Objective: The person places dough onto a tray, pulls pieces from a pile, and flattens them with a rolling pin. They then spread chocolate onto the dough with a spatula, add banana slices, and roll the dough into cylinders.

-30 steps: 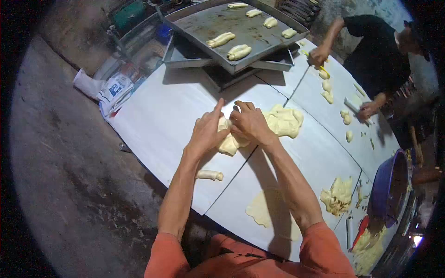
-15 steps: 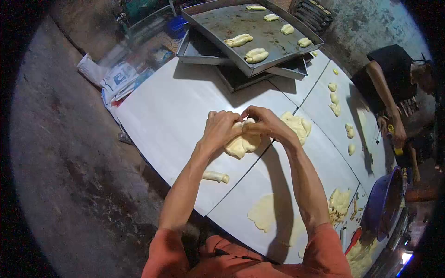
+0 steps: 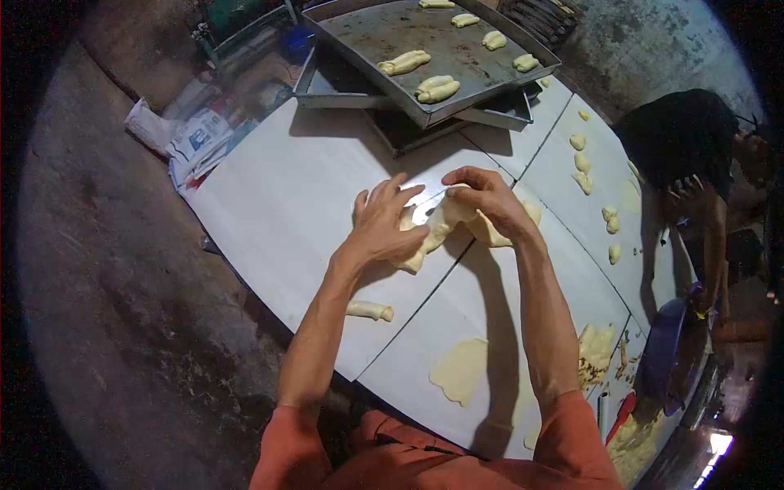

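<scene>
A soft piece of pale dough (image 3: pixel 442 227) hangs between my hands over the white table, its lower left end on the surface. My right hand (image 3: pixel 492 204) pinches its upper edge between thumb and fingers. My left hand (image 3: pixel 382 222) has its fingers spread, the thumb against or very near the dough's left part. Behind my right hand another dough piece (image 3: pixel 531 212) is partly hidden. Near my left forearm lies a rolled dough piece (image 3: pixel 370 310). A flattened dough sheet (image 3: pixel 460 371) rests closer to my body.
Stacked metal trays (image 3: pixel 359 51) stand at the table's far side, the top one carrying several shaped dough pieces (image 3: pixel 438 88). Small dough lumps (image 3: pixel 581 163) line the right side. A co-worker (image 3: pixel 686 147) leans there by a purple basin (image 3: pixel 671 347). A red-handled tool (image 3: pixel 622 415) lies nearer.
My hands have moved apart. The left fingers have opened, while the right hand has lifted and stretched the dough. The co-worker's arms have shifted, one now reaching down to the basin.
</scene>
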Demonstrator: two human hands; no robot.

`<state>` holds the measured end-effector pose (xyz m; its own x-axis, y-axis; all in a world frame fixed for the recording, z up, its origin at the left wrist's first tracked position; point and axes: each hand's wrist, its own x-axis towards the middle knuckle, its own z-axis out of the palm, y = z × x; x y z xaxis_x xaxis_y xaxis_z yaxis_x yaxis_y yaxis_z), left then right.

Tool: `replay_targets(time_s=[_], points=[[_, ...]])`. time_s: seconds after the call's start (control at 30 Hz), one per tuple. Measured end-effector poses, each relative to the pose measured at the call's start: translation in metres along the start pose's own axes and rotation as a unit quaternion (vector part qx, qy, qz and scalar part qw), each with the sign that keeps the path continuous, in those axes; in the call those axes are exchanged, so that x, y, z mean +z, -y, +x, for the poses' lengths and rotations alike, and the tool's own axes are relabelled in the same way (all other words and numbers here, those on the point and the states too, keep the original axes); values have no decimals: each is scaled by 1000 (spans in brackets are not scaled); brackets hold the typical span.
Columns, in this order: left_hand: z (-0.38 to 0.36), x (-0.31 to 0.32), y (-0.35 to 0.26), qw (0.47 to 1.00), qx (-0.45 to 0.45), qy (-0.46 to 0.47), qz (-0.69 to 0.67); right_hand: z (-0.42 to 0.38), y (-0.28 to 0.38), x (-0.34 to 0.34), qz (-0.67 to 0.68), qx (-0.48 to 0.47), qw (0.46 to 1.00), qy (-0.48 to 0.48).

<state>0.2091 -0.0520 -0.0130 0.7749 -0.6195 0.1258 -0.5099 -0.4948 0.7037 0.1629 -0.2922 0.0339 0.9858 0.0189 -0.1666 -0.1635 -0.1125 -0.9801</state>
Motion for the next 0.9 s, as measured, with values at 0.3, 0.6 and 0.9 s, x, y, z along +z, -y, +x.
replay_targets(time_s=[0.3,0.6,0.9], points=[[19,5,-20,994,-36,104,17,-8,-3,11,-266,-74,961,29],[15,13,-12,990,12,116,79,-39,66,-20,-180,32,980,75],[10,5,-13,991,-52,114,-52,-177,22,-71,43,-50,997,29]])
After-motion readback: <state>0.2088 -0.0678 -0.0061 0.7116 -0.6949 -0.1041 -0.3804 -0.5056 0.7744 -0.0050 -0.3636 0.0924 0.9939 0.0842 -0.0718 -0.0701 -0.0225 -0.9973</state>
